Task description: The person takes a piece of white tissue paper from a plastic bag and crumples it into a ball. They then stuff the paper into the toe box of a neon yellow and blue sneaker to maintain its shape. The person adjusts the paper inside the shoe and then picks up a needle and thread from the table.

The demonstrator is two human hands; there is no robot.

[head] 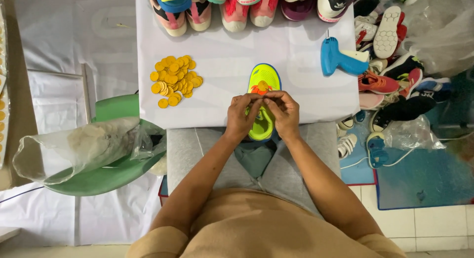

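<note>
Taking the neon yellow shoe (pixel 263 97) as my landmark, the pile of gold discs (pixel 175 80) is lying well to its left on the white board (pixel 296 65). My left hand (pixel 242 117) is pinching the shoe's orange laces (pixel 260 89), and my right hand (pixel 284 112) is pinching them too, fingertips meeting over the shoe. The blue glue gun (pixel 338 58) is resting well to its right.

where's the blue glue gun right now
In the head view the blue glue gun lies on the white board, to the right of the neon yellow shoe and beside the heap of loose shoes.
</note>
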